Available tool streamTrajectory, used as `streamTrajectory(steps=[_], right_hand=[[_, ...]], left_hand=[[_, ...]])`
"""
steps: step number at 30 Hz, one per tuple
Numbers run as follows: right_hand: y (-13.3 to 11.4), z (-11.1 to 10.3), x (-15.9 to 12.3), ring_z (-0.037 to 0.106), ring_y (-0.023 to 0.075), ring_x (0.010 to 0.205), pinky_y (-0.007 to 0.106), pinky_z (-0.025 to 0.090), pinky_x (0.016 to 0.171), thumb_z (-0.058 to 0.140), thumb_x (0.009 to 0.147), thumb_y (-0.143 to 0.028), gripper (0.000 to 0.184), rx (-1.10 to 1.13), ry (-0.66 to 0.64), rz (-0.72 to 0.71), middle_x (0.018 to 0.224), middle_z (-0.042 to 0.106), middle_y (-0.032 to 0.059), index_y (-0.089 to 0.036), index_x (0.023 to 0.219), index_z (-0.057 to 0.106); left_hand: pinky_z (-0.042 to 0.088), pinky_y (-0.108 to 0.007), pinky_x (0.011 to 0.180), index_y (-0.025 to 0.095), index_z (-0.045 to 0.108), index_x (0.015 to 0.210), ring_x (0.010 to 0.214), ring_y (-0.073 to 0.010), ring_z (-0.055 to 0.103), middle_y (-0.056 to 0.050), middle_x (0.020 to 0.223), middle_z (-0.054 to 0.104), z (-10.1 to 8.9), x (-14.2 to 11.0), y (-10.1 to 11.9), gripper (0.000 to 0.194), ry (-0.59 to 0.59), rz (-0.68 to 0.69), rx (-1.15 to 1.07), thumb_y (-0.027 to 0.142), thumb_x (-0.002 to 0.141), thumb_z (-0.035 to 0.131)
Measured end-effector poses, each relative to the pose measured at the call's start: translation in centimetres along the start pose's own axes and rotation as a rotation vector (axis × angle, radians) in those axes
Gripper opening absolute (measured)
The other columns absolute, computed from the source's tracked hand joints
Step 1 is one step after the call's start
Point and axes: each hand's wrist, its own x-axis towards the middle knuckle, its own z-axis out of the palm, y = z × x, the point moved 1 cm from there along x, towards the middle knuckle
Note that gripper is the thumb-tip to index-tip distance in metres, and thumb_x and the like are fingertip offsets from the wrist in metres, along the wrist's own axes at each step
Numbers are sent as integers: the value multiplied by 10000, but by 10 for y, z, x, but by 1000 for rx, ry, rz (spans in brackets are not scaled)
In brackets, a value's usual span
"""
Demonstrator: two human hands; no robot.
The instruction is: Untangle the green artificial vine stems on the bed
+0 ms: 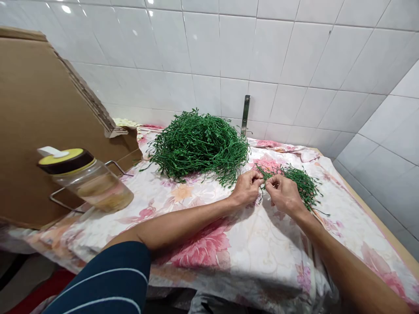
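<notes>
Sleeve [101, 279]: navy fabric is covering the left arm, thin white stripes circling it
Left hand [247, 188], right hand [284, 196]: showing bare

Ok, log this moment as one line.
left hand: pinching green sprigs | right hand: pinching same sprigs | beside: larger green pile

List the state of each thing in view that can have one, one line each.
Left hand: pinching green strands
Right hand: pinching the same strands
Small green bunch: loose, on the cloth
Large green pile: heaped, tangled
Clear jar: lidded, tilted
Floral cloth: spread, creased
Cardboard sheet: standing, edge torn
</notes>
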Motion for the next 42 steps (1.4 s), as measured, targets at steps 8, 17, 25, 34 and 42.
streamTrajectory(steps=[8, 17, 25, 34, 42], right_hand=[[15, -26, 6, 553, 147, 498, 271, 417, 542, 631, 804, -345, 148, 35, 245, 1, 606, 653, 2, -210, 743, 626], [27, -71, 5, 517, 105, 477, 232, 410, 444, 692, 807, -370, 195, 321, 491, -86, 735, 669, 1, -197, 883, 646], [26, -63, -1, 644, 189, 698, 355, 526, 786, 616, 892, -327, 218, -152, 424, -311, 1019, 755, 100, -185, 968, 761], [4, -12, -17, 609, 155, 612, 284, 498, 571, 606, 913, -446, 334, 269, -126, -149, 897, 756, 75, -167, 1049, 730], [11, -14, -11, 379, 67, 395, 219, 348, 366, 705, 831, -497, 327, 507, -347, 17, 616, 568, -47, -174, 868, 677]], left_hand=[[418, -251, 642, 154, 671, 786, 657, -126, 534, -19, 738, 631, -6, -4, 4, 181, -60, -85, -144, 321, 854, 679], [384, -187, 394, 147, 595, 827, 443, -61, 501, -22, 716, 673, -4, -2, -11, 361, -162, -491, -575, 464, 788, 763], [400, -165, 374, 133, 588, 860, 416, -51, 525, -45, 747, 715, -2, 0, -8, 334, -184, -437, -590, 437, 845, 727], [454, -199, 438, 167, 557, 900, 479, -78, 560, 2, 741, 657, -4, -5, 4, 399, -264, -455, -731, 514, 828, 739], [436, -206, 478, 165, 551, 847, 485, -86, 545, 8, 672, 620, -2, -5, -4, 353, -292, -448, -756, 472, 841, 724]])
